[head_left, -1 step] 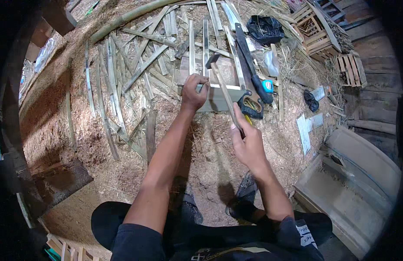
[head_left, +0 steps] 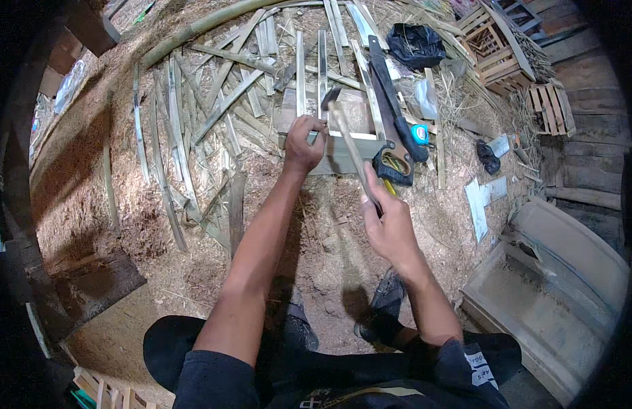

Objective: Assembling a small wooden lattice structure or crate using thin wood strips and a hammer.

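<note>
My right hand (head_left: 392, 228) grips the wooden handle of a hammer (head_left: 350, 140), whose dark head is raised over the pale wooden block (head_left: 360, 145) in front of me. My left hand (head_left: 305, 144) rests at the block's left part, thumb and fingers pinched together; whatever they hold is too small to make out. Long narrow slats (head_left: 300, 78) run away from the block, one of them a middle slat (head_left: 322, 65) just beyond the left fingertips. Right of the hammer lies a handsaw (head_left: 387, 88), its black-and-tan handle close to my right hand.
A blue tape measure (head_left: 419, 134) sits beside the saw. Many loose wood strips (head_left: 176, 136) litter the sawdust floor at left. Slatted wooden crates (head_left: 493, 58) and a black plastic bag (head_left: 416, 46) are at far right. A dusty grey bin-like object (head_left: 534, 293) stands near right.
The hammer's head has dipped slightly toward the block, and its handle is a little blurred. My left hand has stayed in place.
</note>
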Tool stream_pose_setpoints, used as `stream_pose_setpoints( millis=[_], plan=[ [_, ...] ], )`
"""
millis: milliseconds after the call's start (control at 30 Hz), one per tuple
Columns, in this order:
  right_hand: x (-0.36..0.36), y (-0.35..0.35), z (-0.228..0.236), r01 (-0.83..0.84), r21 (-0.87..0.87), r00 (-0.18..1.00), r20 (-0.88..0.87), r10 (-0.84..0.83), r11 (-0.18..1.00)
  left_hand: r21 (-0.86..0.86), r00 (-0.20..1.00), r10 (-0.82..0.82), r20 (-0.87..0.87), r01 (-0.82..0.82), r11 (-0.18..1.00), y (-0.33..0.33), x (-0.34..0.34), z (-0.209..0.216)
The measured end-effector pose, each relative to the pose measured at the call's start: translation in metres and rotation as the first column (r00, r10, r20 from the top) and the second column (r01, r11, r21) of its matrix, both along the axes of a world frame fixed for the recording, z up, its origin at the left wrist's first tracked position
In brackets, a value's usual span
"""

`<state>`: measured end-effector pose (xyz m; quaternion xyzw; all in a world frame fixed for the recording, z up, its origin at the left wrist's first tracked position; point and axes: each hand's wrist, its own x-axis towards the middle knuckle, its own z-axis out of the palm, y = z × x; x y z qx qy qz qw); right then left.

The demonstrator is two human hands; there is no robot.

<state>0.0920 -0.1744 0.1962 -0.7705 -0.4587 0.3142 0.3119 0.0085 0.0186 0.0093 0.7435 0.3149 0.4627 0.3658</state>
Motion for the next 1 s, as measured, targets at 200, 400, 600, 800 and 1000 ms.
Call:
stream_pose_setpoints(
  millis=[200, 400, 600, 800, 1000],
  plan=[
    [0.007, 0.001, 0.002, 0.03, 0.135, 0.999, 0.01, -0.032, 0.99, -0.049, 1.0, 0.016, 0.02, -0.015, 0.999, -0.004, 0.004, 0.002],
    [0.009, -0.007, -0.007, -0.091, 0.021, 0.991, 0.096, 0.089, 0.996, -0.002, 0.999, 0.034, 0.032, -0.034, 0.999, -0.002, 0.005, -0.005],
    [0.015, -0.004, -0.011, -0.095, -0.039, 0.991, 0.09, 0.098, 0.995, -0.02, 0.997, 0.033, 0.063, -0.031, 0.999, -0.004, 0.008, -0.003],
    [0.004, -0.005, -0.002, -0.08, 0.107, 0.993, 0.095, 0.07, 0.991, 0.029, 0.998, 0.054, -0.043, -0.053, 0.998, -0.001, 0.004, -0.007],
    [0.008, -0.005, -0.004, -0.062, 0.199, 0.989, 0.147, 0.033, 0.978, 0.044, 0.999, 0.037, 0.029, -0.039, 0.998, -0.002, 0.009, -0.002]
  ],
)
